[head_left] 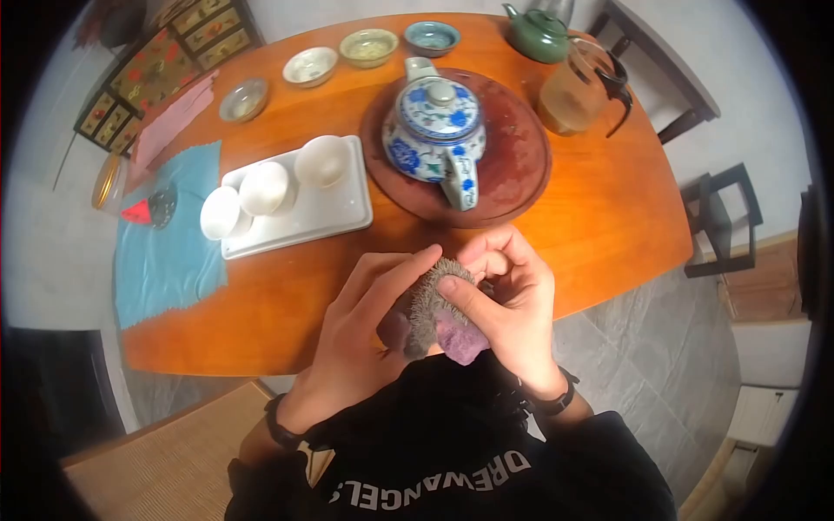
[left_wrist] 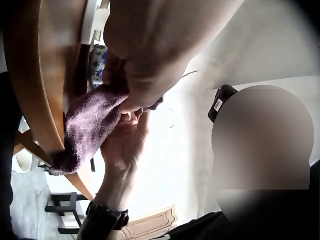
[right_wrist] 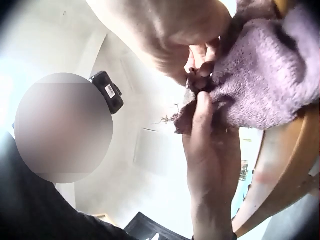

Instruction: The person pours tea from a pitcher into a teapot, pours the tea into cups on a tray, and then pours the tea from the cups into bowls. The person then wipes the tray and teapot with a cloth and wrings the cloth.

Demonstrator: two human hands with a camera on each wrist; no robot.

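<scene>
Both hands hold a plush purple cloth [head_left: 461,341] close to the chest, in front of the table's near edge. A grey, bristly-looking part of the bundle [head_left: 424,317] shows between the hands in the head view. My left hand [head_left: 356,323] curls round its left side, one fingertip at the top. From the right, my right hand [head_left: 521,304] pinches it, thumb laid across the front and fingers bent behind. In the left wrist view the cloth [left_wrist: 92,125] hangs down below the hands; in the right wrist view its loose folds [right_wrist: 265,75] spread. Anything inside the cloth is hidden.
A blue-and-white teapot [head_left: 439,126] stands on a round reddish tray [head_left: 512,178]. Left of it, a white tray [head_left: 300,227] carries three white cups. Several bowls, a green teapot [head_left: 537,36] and a glass pitcher [head_left: 573,91] line the back. A blue cloth [head_left: 169,260] lies left.
</scene>
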